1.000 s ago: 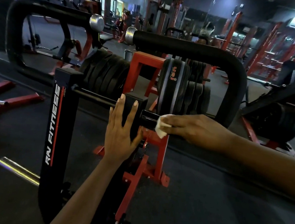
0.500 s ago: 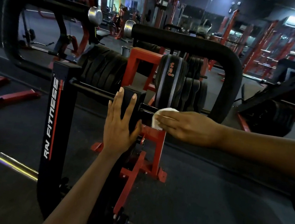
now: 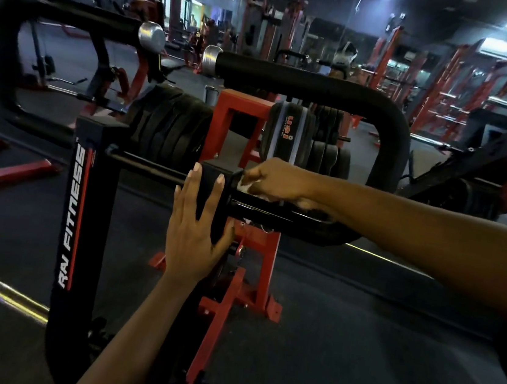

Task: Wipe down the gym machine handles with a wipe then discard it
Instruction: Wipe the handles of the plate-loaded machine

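While the left hand (image 3: pixel 195 235) lies flat, fingers straight, on the black centre block (image 3: pixel 216 169) — likely as a brace — the right hand (image 3: pixel 279 180) grips the white wipe (image 3: pixel 244 187). The wipe sits against the horizontal bar (image 3: pixel 275 215), just beside that block.

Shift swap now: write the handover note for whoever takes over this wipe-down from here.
The left grip is open, flat against the black block on the bar, steadying.
The right grip pinches the wipe and presses it on the bar just right of the block.
Done: wiping at the bar is under way; which parts are already clean cannot be told.
Left: the padded handles above, if not yet wiped, then discard the wipe. No sure bin in view.
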Tool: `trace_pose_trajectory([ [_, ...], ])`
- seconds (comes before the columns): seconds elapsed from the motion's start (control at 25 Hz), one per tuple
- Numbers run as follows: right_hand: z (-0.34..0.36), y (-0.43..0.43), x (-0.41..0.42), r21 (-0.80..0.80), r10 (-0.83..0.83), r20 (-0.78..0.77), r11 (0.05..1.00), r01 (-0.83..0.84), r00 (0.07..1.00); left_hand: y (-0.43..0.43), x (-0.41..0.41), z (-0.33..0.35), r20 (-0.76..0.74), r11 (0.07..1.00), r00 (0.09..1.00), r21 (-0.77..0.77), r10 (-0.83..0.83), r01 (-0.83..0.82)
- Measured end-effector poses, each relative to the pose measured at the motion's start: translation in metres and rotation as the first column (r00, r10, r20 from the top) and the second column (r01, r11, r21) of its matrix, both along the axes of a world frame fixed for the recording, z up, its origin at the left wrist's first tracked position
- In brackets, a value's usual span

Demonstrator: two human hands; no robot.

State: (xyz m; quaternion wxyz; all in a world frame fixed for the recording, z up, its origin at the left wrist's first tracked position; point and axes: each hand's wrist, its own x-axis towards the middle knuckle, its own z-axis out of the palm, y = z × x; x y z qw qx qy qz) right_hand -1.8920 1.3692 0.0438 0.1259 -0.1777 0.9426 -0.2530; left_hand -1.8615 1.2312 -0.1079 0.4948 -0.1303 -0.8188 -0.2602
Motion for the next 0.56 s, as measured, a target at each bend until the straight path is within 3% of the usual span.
trace_pose_trajectory([
  [0.12,0.014,0.022,0.011,0.079,0.082,0.027,0.993,-0.084,0.996,-0.001,-0.001,0.000,-0.005,1.000,1.000,-0.005,0.002,-0.002],
  [0.28,0.040,0.048,0.014,0.378,0.095,0.080,0.918,-0.118,0.992,-0.001,0.000,0.000,-0.016,1.000,1.000,-0.003,-0.002,0.002],
  [0.44,0.032,0.013,0.004,0.152,0.097,0.039,0.983,-0.102,0.994,-0.002,0.000,0.001,-0.004,1.000,1.000,-0.011,-0.001,0.001],
  [0.56,0.025,0.006,0.002,0.211,0.151,-0.029,0.967,-0.142,0.988,-0.002,0.000,0.001,0.001,1.000,1.000,-0.008,-0.010,0.010],
])
